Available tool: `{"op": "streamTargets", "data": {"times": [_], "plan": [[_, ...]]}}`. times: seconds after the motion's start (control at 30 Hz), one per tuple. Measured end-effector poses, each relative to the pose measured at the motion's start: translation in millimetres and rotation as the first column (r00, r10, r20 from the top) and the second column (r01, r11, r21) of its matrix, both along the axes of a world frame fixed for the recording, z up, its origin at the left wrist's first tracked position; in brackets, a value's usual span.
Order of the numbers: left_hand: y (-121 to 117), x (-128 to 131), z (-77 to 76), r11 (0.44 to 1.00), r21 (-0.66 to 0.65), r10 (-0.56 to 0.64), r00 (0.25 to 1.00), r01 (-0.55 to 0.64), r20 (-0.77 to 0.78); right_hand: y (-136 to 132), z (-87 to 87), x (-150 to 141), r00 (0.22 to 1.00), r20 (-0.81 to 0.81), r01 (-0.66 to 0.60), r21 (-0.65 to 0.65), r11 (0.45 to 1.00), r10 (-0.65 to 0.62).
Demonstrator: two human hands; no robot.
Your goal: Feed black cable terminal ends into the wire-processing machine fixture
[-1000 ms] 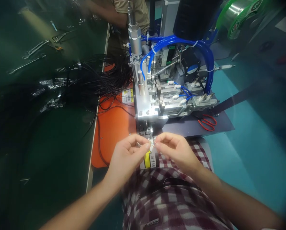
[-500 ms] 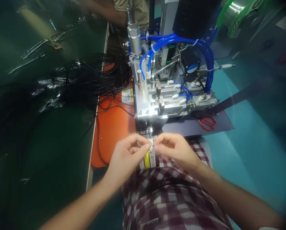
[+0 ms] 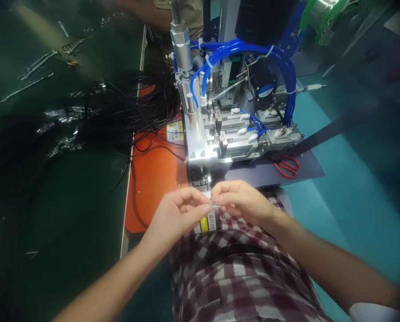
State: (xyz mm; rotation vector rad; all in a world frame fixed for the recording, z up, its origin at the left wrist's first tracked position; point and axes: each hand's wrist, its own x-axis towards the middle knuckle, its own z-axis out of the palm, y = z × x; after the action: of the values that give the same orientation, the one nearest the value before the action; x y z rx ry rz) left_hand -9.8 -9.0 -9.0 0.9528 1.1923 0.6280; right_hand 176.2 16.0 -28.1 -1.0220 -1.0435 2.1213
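Thumb and index finger of my left hand [image 3: 181,210] are pinched on a tiny piece with thin, yellowish wire-like ends [image 3: 215,205]. My right hand [image 3: 242,200] meets it from the other side, fingers closed at the same piece. Its exact kind is too small to make out, and the fingertips cover part of it. Both hands are in front of my checkered clothing, just before the near end of the metal machine [image 3: 203,154]. Beneath them lies a label with a yellow mark [image 3: 204,223].
Blue air hoses [image 3: 253,48] arch over the machine. Black cables [image 3: 153,105] spill across the orange plate [image 3: 157,179] from the dark green table [image 3: 69,192]. Red-handled scissors [image 3: 288,167] lie to the right. A green solder spool [image 3: 327,22] hangs at upper right; another person's arm [image 3: 136,13] shows behind.
The fingertips have shifted slightly around the tiny piece, and my right hand's fingers sit a little closer to the left ones. The whole view has moved slightly.
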Motion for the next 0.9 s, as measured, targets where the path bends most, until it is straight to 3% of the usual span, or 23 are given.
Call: {"op": "streamTargets", "data": {"times": [0.13,0.27,0.53,0.9], "plan": [[1,0,-2.2,0.999,-0.043,0.007,0.999,-0.009,-0.037,3,1.5,2,0.999,0.02,-0.039,0.112,0.993,0.036],[2,1,-2.2,0.998,-0.055,0.021,0.998,-0.024,-0.062,3,1.7,0,1.0,0.02,0.001,0.195,0.981,-0.005],[4,6,2.8,0.992,-0.046,0.112,0.991,-0.115,-0.075,-5,-1.8,-3,0.974,0.139,0.148,0.209,0.967,-0.179],[6,11,4.3,0.988,-0.006,0.151,0.979,-0.154,-0.138,-12,0.2,-16,0.932,0.238,0.202,0.285,0.937,-0.273]]}}
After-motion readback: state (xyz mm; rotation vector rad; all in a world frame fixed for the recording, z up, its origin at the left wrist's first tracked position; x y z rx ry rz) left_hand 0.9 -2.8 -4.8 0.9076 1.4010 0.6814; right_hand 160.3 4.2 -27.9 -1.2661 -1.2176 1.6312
